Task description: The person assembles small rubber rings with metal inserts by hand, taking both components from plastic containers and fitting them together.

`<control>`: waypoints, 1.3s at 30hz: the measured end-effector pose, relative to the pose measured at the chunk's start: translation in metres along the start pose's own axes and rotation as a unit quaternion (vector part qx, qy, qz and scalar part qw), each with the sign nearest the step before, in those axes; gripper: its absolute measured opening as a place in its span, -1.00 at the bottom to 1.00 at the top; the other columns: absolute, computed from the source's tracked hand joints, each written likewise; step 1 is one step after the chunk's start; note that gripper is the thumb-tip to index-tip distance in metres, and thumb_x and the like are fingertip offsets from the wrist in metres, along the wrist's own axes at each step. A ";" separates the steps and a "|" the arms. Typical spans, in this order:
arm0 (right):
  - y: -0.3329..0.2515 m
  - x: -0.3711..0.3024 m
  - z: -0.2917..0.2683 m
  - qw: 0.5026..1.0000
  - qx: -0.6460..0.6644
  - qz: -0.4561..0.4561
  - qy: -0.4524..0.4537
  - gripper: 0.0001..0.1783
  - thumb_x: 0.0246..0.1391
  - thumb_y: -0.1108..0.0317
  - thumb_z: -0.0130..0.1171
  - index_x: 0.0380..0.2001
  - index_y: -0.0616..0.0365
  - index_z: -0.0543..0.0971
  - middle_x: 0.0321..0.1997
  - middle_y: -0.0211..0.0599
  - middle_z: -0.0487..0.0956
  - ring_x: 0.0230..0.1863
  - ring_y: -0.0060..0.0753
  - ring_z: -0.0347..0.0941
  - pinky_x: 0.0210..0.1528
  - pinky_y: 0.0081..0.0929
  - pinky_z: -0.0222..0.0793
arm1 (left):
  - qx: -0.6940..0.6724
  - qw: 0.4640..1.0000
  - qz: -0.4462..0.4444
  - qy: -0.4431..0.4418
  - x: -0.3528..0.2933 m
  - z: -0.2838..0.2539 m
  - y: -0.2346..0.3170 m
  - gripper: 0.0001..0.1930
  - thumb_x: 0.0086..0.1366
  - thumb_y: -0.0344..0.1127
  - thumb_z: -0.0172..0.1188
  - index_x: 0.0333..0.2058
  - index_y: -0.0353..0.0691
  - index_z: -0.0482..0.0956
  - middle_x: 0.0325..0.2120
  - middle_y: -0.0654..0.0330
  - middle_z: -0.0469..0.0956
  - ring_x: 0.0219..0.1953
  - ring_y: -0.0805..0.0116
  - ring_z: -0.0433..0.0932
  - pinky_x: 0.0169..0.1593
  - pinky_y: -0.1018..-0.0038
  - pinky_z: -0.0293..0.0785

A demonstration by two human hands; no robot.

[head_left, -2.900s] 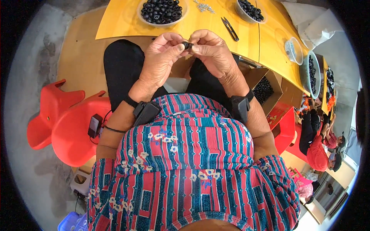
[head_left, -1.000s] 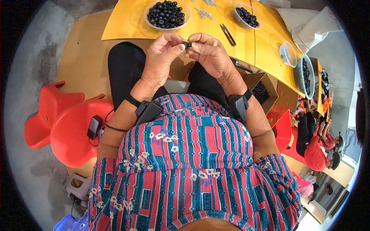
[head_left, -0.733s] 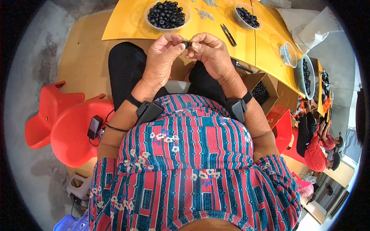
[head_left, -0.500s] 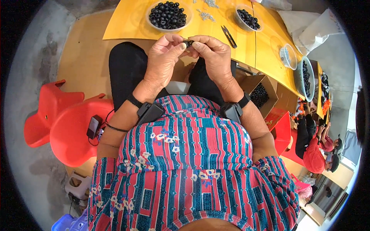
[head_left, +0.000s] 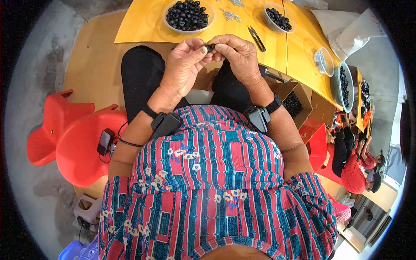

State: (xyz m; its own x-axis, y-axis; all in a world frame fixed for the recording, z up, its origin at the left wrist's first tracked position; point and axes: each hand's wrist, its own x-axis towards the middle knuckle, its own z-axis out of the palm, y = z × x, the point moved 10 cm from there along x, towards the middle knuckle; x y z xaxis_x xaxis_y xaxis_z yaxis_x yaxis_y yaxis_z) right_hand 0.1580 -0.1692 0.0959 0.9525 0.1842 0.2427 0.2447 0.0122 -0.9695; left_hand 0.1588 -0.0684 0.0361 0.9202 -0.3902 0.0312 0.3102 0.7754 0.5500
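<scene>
Both hands meet just off the near edge of the yellow table, above my lap. Pinched between them are small black beads (head_left: 210, 48); their exact number is hard to make out. My left hand (head_left: 184, 65) closes thumb and forefinger on the left side of the beads. On the other side, my right hand (head_left: 237, 56) grips with thumb and bent forefinger. Beyond the left hand stands a clear bowl (head_left: 167, 22) filled with black beads. Black thread snips (head_left: 256, 39) lie on the table beyond the right hand.
Small silvery pieces (head_left: 232, 16) lie on the yellow table (head_left: 143, 26). Rightward are another bead tub (head_left: 277, 20), a small clear container (head_left: 323, 62) and a pale blue basin (head_left: 343, 86). A cardboard box (head_left: 305, 97) stands below. Red chairs (head_left: 84, 147) are left; other people (head_left: 353, 175) sit far right.
My right wrist has turned and its fingers have shifted slightly upward on the beads. The left fingers have opened out a little, still pinching. The tabletop things stay put.
</scene>
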 end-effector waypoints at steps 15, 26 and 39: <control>-0.032 -0.010 0.002 0.959 -0.212 -0.165 0.090 -0.85 -0.08 0.59 0.15 -0.37 0.21 0.58 -0.54 -0.32 0.52 -0.55 -0.58 0.48 -0.50 -0.69 0.38 | 0.031 0.997 0.059 0.026 0.000 0.004 0.012 -0.87 0.17 -0.56 0.12 -0.30 -0.24 0.44 -0.35 0.23 0.50 -0.32 0.44 0.52 -0.13 0.51 0.48; 0.026 -0.006 0.000 0.975 0.193 0.107 0.036 -0.88 0.01 0.54 0.10 -0.33 0.28 0.54 -0.42 -0.28 0.55 -0.45 -0.51 0.49 -0.36 -0.61 0.44 | 0.063 0.996 0.063 0.029 0.000 0.006 0.014 -0.86 0.16 -0.59 0.11 -0.30 -0.24 0.44 -0.37 0.25 0.47 -0.36 0.49 0.50 -0.21 0.56 0.48; 0.025 -0.008 0.016 0.934 0.327 0.142 -0.010 -0.72 0.06 0.46 0.03 -0.13 0.25 0.41 -0.37 -0.25 0.53 -0.43 -0.43 0.51 -0.29 -0.53 0.48 | 0.115 0.990 0.076 -0.016 0.000 0.018 0.017 -0.87 0.17 -0.57 0.11 -0.29 -0.27 0.43 -0.41 0.26 0.49 -0.39 0.54 0.46 -0.26 0.60 0.44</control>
State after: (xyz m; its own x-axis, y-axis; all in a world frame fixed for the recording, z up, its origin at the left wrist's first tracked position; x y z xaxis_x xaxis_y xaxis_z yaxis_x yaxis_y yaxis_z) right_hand 0.1540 -0.1548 0.0690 0.9570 0.2893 -0.0217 -0.1868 0.5573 -0.8090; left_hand 0.1595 -0.0640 0.0608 0.9428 -0.2957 0.1537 0.1015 0.6940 0.7128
